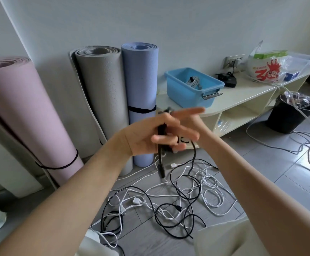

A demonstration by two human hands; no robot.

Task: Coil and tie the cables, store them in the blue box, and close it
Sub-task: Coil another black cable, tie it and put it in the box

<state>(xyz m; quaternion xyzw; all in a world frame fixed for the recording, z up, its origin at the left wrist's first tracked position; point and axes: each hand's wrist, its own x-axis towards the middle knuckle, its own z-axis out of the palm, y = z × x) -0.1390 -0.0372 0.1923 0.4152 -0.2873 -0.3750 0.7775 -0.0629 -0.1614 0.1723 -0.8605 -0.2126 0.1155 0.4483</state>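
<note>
Black cable (162, 137) bunched in my left hand (146, 135), fingers curled round it, plug end dangling toward the floor (261, 163). Right hand (185, 124) touches the bundle, fingers mostly straight, blurred. Blue box (187, 93) sits open on the counter (243, 93), one grey coil (194, 81) inside. More cables (169, 196) tangled on the floor.

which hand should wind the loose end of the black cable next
Right. The left hand already grips the black cable bundle, while the right hand has straight fingers beside it, free to wrap.
</note>
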